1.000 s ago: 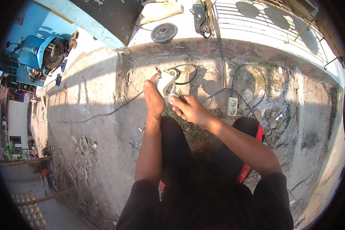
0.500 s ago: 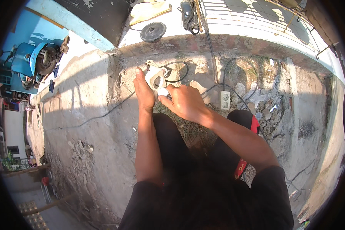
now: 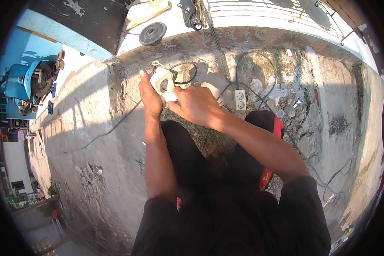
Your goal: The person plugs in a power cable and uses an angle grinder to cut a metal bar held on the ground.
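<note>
My left hand (image 3: 150, 96) is closed around the side of a cream plastic housing (image 3: 161, 81), thumb pointing up along its edge. A round dark hollow shows in the housing's face, and a small knob-like part sticks up at its top. My right hand (image 3: 198, 105) bends in from the right with its fingers curled, pinching a small white piece (image 3: 170, 96) against the housing's lower right edge. What exactly that piece is cannot be made out. A black cable (image 3: 195, 73) loops just behind the housing.
A white two-outlet socket block (image 3: 240, 100) lies on the ground to the right, with dark cables near it. Broken concrete (image 3: 301, 111) lies farther right. Beyond the low ledge sit a round dark disc (image 3: 152, 33) and a coiled cord (image 3: 193, 19). A blue scooter (image 3: 30, 83) stands far left.
The whole view has shifted slightly, so the surroundings sit farther left and up. Both hands stay together at the housing, with the right fingers still at its lower edge.
</note>
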Demonstrator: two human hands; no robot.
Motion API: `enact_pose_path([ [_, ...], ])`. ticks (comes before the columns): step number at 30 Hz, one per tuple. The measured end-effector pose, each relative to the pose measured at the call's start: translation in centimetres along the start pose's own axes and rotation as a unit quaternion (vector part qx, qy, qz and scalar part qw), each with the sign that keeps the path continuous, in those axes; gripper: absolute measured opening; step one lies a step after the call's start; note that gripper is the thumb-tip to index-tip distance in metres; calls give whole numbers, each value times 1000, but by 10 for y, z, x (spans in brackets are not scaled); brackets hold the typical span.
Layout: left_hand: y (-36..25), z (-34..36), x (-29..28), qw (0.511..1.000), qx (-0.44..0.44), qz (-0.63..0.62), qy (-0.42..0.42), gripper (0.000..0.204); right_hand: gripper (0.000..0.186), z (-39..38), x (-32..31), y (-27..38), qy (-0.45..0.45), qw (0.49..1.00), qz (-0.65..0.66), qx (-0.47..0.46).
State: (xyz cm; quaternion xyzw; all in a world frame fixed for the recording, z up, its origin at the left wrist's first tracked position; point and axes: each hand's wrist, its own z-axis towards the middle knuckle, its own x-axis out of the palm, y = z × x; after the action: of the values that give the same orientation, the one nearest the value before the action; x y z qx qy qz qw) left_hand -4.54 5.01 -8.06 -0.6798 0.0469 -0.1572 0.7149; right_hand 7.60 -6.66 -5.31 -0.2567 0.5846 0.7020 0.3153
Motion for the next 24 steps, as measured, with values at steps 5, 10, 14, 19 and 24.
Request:
enact_pose_path([
  [5, -15, 26, -144, 975, 63, 50, -207, 73, 38, -69, -71, 12, 49, 996, -70, 18],
  [10, -33, 49, -165, 983, 39, -92, -152, 77, 27, -137, -174, -144, -335, 830, 359, 265],
  [14, -17, 134, -139, 925, -6, -281, -254, 92, 19, -257, -135, -307, -498, 607, 529, 321],
  [19, -19, 172, -149, 895, 8, -349, -276, 96, 30, -331, -2, -297, -458, 529, 510, 500],
  [24, 18, 155, -188, 847, -224, -347, -334, 94, 47, -357, 40, -265, -359, 579, 453, 575],
])
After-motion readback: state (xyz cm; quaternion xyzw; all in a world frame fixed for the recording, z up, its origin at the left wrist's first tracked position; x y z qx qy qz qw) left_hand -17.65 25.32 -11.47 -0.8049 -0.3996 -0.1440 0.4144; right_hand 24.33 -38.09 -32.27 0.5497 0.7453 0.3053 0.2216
